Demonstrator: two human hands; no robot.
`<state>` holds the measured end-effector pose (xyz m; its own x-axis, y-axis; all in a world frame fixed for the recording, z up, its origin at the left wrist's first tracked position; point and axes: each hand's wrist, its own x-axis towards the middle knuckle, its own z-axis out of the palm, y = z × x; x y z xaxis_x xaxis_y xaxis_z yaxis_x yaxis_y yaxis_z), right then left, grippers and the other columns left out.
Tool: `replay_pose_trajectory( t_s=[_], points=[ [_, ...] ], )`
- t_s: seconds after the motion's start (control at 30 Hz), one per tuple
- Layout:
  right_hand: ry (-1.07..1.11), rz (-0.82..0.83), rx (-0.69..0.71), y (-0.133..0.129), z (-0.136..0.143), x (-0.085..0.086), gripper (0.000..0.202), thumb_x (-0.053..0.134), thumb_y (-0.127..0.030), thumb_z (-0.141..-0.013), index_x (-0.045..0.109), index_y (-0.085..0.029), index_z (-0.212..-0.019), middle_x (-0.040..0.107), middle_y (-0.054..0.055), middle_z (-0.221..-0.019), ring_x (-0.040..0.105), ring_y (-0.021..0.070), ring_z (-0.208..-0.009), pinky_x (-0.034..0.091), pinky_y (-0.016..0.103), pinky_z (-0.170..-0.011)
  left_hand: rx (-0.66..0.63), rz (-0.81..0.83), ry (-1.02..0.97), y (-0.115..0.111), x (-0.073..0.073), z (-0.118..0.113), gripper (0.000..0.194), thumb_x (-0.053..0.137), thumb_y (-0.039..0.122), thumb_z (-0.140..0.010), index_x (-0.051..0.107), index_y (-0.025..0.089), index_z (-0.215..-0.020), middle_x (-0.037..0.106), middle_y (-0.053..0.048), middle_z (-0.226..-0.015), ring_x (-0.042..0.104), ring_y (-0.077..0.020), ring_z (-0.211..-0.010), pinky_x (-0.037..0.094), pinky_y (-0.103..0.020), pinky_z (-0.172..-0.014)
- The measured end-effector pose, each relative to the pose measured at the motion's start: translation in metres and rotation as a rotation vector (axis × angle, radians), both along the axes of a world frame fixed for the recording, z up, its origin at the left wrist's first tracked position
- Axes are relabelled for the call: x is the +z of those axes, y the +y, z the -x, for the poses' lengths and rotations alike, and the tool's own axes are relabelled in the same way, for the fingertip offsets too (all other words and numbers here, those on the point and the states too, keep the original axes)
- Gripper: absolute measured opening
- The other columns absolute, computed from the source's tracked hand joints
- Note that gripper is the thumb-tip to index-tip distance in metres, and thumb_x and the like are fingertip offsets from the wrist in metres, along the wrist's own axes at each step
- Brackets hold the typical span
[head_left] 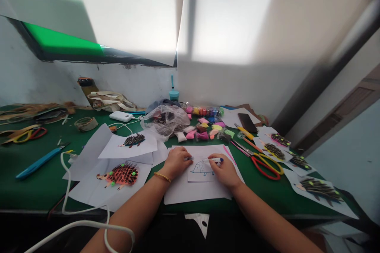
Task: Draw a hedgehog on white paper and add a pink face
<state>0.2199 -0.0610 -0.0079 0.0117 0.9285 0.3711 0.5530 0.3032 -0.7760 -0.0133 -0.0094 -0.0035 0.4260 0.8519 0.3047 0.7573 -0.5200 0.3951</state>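
Observation:
A small sheet with a blue hedgehog drawing (200, 177) lies on larger white paper (181, 193). My right hand (226, 170) holds a white marker with a blue end (218, 160) over the drawing's right part; the marker's tip is too small to make out. At the sheet's upper left corner rests my left hand (178, 162), its fingers bent together; something small and pale shows at its fingertips, too small to name.
Left of the papers is a red hedgehog picture (123, 174). Clay packets (202, 135) and a plastic bag (166, 120) lie behind. Scissors (265, 167) and more hedgehog pictures (320, 189) are at right. A white cable (67, 189) and a blue cutter (40, 164) lie left.

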Motion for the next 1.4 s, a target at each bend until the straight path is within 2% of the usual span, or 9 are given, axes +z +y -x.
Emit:
replay_pose_trajectory(
  t_s=[0.33, 0.47, 0.57, 1.03, 1.4],
  points=[
    [-0.034, -0.025, 0.017, 0.0008, -0.0015, -0.0027, 0.024, 0.055, -0.035, -0.084, 0.070, -0.020, -0.093, 0.070, 0.008, -0.097, 0.065, 0.0237, -0.095, 0.050, 0.037, -0.088, 0.001, -0.001, -0.005, 0.0002, -0.0004, 0.0007, 0.016, 0.074, 0.035, -0.077, 0.077, 0.027, -0.091, 0.068, -0.002, -0.099, 0.060, -0.0195, -0.094, 0.042, -0.031, -0.085],
    [0.011, -0.068, -0.036, 0.0018, -0.0026, -0.0044, 0.023, 0.054, -0.035, -0.083, 0.069, -0.019, -0.090, 0.070, 0.008, -0.094, 0.065, 0.0238, -0.093, 0.050, 0.037, -0.088, 0.003, -0.006, -0.002, 0.0002, -0.0010, 0.0012, 0.016, 0.075, 0.035, -0.077, 0.077, 0.027, -0.091, 0.068, -0.002, -0.100, 0.059, -0.0197, -0.094, 0.042, -0.032, -0.086],
    [0.017, -0.051, -0.063, 0.0031, -0.0029, -0.0057, 0.022, 0.054, -0.034, -0.082, 0.069, -0.019, -0.088, 0.070, 0.008, -0.093, 0.065, 0.0236, -0.092, 0.050, 0.036, -0.086, 0.000, -0.006, -0.003, 0.0001, -0.0009, 0.0015, 0.016, 0.075, 0.035, -0.077, 0.077, 0.026, -0.091, 0.068, -0.003, -0.099, 0.059, -0.0199, -0.093, 0.042, -0.032, -0.085],
    [-0.059, -0.016, -0.020, 0.0034, 0.0000, -0.0057, 0.021, 0.053, -0.033, -0.082, 0.069, -0.020, -0.087, 0.070, 0.006, -0.092, 0.065, 0.0228, -0.088, 0.051, 0.034, -0.081, 0.003, 0.003, 0.002, -0.0001, 0.0002, 0.0009, 0.017, 0.074, 0.036, -0.078, 0.077, 0.027, -0.092, 0.067, -0.003, -0.099, 0.059, -0.0205, -0.095, 0.043, -0.032, -0.086],
    [0.011, -0.016, -0.052, -0.0002, 0.0000, -0.0007, 0.021, 0.051, -0.033, -0.081, 0.067, -0.019, -0.083, 0.068, 0.006, -0.087, 0.065, 0.0218, -0.083, 0.051, 0.033, -0.078, -0.004, -0.003, -0.014, 0.0005, -0.0015, 0.0014, 0.016, 0.074, 0.034, -0.078, 0.077, 0.027, -0.091, 0.068, -0.003, -0.100, 0.060, -0.0200, -0.094, 0.043, -0.031, -0.087]
  ],
)
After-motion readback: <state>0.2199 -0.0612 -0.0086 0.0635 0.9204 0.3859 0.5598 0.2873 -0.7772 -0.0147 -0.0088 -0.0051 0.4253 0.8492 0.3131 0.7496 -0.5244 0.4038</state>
